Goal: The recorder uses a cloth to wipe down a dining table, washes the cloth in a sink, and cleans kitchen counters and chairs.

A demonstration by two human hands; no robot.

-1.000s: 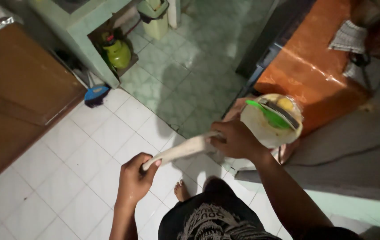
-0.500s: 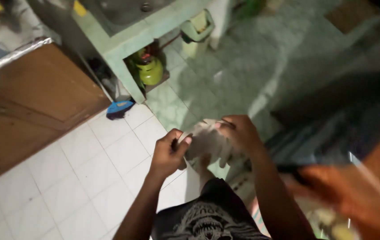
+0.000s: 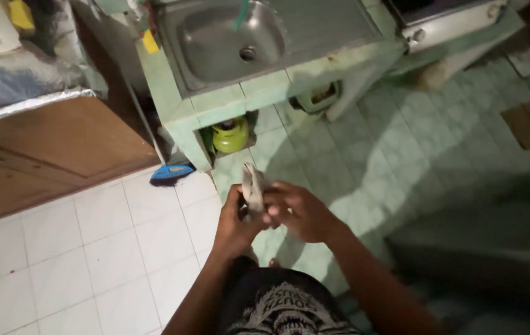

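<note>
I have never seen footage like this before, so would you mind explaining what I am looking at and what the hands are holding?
There is no machine here. A camera worn on a person's head looks down, so you see their own two arms and dark printed shirt from above. The left hand and the right hand meet in front of the body, and together their fingers grip a pale bunched cloth that sticks up between them. Beyond the hands is a tiled floor. Further off stands a green counter with a metal sink, a green gas cylinder beneath it, and a blue brush lying on the floor beside a wooden cabinet.
</note>
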